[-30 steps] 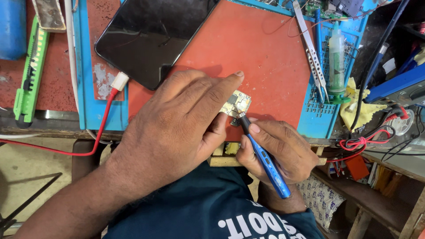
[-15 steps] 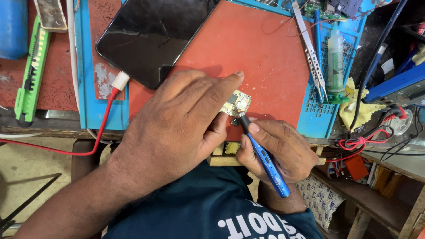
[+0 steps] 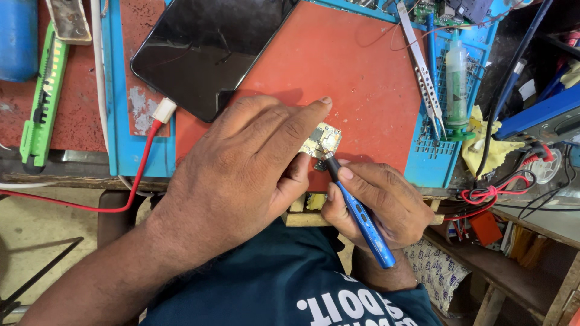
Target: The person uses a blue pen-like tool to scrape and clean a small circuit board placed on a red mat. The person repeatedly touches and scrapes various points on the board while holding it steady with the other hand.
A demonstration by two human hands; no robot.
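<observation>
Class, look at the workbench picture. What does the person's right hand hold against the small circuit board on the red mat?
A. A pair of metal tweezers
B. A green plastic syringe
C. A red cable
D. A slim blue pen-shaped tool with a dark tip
D: the right hand grips a slim blue pen-shaped tool whose dark tip meets the small circuit board, which the left hand steadies on the red mat.

Work mat (image 3: 362, 78): matt red rubber-like sheet, scuffed and speckled. Phone (image 3: 205, 48): glossy black glass, reflective. Small circuit board (image 3: 321, 140): bright metallic shielding, slightly shiny. Tool (image 3: 361, 217) in right hand (image 3: 377, 205): glossy blue plastic body, dark tip section. Tweezers (image 3: 423, 66): bare smooth metal. Blue tray (image 3: 432, 163): moulded plastic, gridded. Bench edge (image 3: 299, 217): raw, worn wood. Yellow rag (image 3: 486, 145): crumpled cloth.
</observation>
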